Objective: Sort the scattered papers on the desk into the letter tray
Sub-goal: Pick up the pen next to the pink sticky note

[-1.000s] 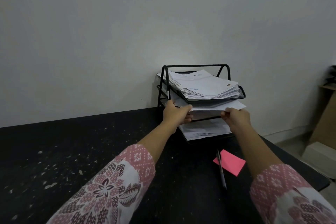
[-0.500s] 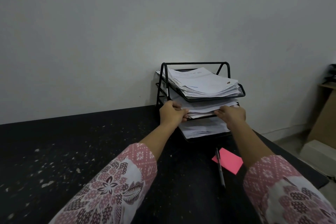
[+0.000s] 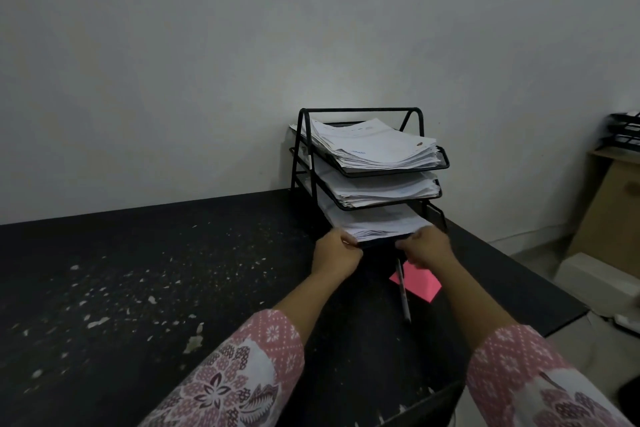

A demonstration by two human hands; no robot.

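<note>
Here the black wire letter tray (image 3: 362, 110) stands right of centre in the frame, at the far edge of the desk (image 3: 173, 270) and close against the pale wall (image 3: 242, 45). It has three tiers, each stepped forward and each loaded with white sheets: a top stack (image 3: 374, 146), a middle stack (image 3: 381, 191) and a bottom stack (image 3: 374, 222) whose front edge reaches lowest in the picture.

Both hands meet at that front edge. The left hand (image 3: 337, 253) has its fingers curled at the stack's left front corner, and the right hand (image 3: 427, 248) is curled at the right front corner, thumb side up. Each grasps the paper edge where it lies on the dark rim; whether the fingers also take in the rim itself cannot be told. Pink patterned sleeves (image 3: 242, 367) run down to the bottom edge of the frame.

Just below the right hand a pink note (image 3: 420, 282) lies flat on the desk, with a pen (image 3: 404, 298) lying across its left side, pointing down the frame. The desk top is black and speckled with pale flecks, thickest at the lower left.

At the right edge of the frame sit a cardboard box (image 3: 613, 211), a pale box (image 3: 595, 284) on the floor below it, and a second dark tray (image 3: 625, 132) above
</note>
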